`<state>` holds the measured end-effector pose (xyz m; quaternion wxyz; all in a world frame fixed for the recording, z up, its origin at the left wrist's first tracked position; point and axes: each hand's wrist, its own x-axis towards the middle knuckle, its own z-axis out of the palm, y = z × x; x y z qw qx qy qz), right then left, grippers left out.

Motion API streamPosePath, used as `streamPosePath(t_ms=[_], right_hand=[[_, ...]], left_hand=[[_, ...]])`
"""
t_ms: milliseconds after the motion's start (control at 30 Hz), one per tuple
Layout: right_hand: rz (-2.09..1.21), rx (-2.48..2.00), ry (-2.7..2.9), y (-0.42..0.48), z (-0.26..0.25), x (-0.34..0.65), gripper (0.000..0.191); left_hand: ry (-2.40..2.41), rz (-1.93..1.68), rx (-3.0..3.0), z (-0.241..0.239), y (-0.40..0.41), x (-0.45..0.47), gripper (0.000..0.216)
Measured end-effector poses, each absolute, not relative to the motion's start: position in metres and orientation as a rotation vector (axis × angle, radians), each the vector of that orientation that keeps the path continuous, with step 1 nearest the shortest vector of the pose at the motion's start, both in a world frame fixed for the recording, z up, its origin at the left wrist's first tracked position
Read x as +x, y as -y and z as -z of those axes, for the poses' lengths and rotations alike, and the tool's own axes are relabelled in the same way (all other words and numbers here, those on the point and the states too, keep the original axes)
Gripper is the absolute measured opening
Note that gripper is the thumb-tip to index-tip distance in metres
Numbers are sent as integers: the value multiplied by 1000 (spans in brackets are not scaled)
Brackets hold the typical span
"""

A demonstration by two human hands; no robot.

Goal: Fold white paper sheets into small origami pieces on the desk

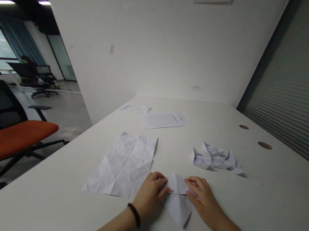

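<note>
A piece of folded white paper (177,207) lies on the table between my two hands, with creases crossing near its middle. My left hand (151,193), with a dark band at the wrist, pinches its left edge. On the opposite side, my right hand (202,200) has its thumb and fingers closed around the right edge. The fingertips of both hands hide parts of those edges. Left of my left hand, a white sheet (125,165) covered in crease lines lies flat. Several folded paper pieces (218,158) sit grouped beyond my right hand.
Printed sheets (165,121) lie farther back on the white table (271,227), beside other papers (135,108). Two round holes (264,145) mark its right side. An orange chair (16,136) stands left of the table. A person (28,68) sits in the distance.
</note>
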<state>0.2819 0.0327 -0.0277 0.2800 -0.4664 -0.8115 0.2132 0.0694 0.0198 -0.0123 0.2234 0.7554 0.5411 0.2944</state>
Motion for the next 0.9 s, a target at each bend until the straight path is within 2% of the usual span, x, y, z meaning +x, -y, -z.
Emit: streamPosePath(t_ms=[267, 400, 567, 633, 800, 900], right_hand=[[-585, -1237, 2105, -39, 38, 285, 31], [-622, -1164, 2086, -33, 25, 280, 19], [-603, -1083, 2274, -25, 13, 278, 43], [-564, -1121, 2316, -22, 13, 282, 47], [-662, -1193, 2274, -17, 17, 291, 46], [-729, -1182, 2190, -18, 19, 287, 48]], left_hand=[[-1471, -774, 2195, 18, -19, 70, 39], [-1425, -836, 2275, 15, -18, 72, 34], [-1211, -680, 2450, 4, -14, 73, 28], [-1116, -568, 2484, -3, -8, 73, 25], [-1155, -491, 2447, -12, 11, 83, 63], [-1258, -527, 2388, -9, 15, 92, 60]])
